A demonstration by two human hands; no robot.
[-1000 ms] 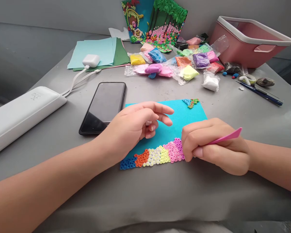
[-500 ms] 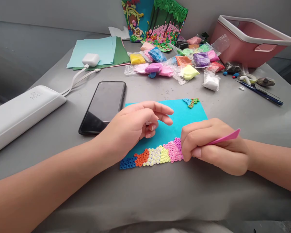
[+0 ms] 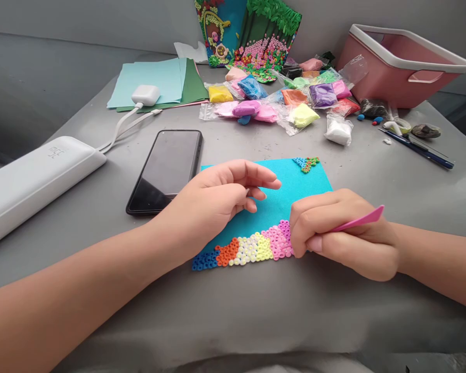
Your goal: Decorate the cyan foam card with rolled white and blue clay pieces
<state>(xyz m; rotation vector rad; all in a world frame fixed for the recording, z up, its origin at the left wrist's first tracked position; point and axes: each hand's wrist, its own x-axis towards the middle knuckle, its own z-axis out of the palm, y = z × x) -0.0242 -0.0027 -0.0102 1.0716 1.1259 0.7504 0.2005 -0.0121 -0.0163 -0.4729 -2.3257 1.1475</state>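
The right hand (image 3: 341,235) is closed around a flat pink tool (image 3: 359,219), whose free end sticks out to the right above the knuckles while its working end is hidden under the fingers, right at the pink end of a band of small clay rings (image 3: 248,248). That band runs along the near edge of a turquoise sheet (image 3: 291,189) lying flat on the grey desk (image 3: 233,311), going from blue through orange, cream and yellow to pink. The left hand (image 3: 221,199) rests over the left part of the sheet with its fingers loosely curled and holding nothing that can be seen, the fingertips just above the turquoise surface. A small cluster of blue, green and orange rings (image 3: 306,164) sits at the sheet's far right corner. Just left of the sheet lies a black phone (image 3: 166,168), screen dark. Farther back are bags of coloured clay (image 3: 279,101), a pink basket (image 3: 399,65), a finished clay picture (image 3: 252,33) propped upright, sheets of paper (image 3: 159,83) and a white case (image 3: 31,181).
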